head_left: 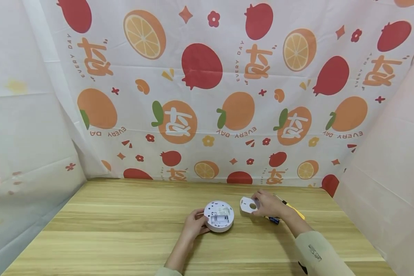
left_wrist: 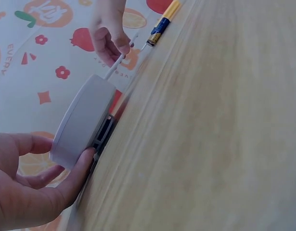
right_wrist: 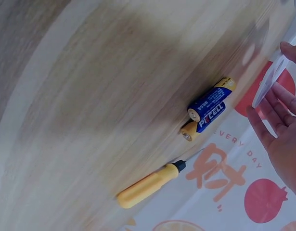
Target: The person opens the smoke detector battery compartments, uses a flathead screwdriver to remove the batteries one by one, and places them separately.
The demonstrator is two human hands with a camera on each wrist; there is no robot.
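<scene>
My left hand [head_left: 194, 225] grips the left rim of a round white device [head_left: 219, 207], with the thumb on its face and fingers behind. In the head view its back faces up, showing a label and an uncovered battery compartment [head_left: 220, 219]. In the left wrist view the device [left_wrist: 85, 118] stands on edge between thumb and fingers. My right hand [head_left: 268, 204] pinches a thin white plate [head_left: 246, 204] with a round hole, to the right of the device. The right wrist view catches this plate [right_wrist: 273, 79] edge-on, thumb on one side and fingers on the other.
Two blue-and-yellow batteries [right_wrist: 212, 98] lie side by side on the wooden table [head_left: 124, 230], under the right hand. Near them lies a screwdriver [right_wrist: 150, 185] with a yellow handle. A fruit-printed curtain [head_left: 200, 153] hangs behind the table, with pale sheets at both sides.
</scene>
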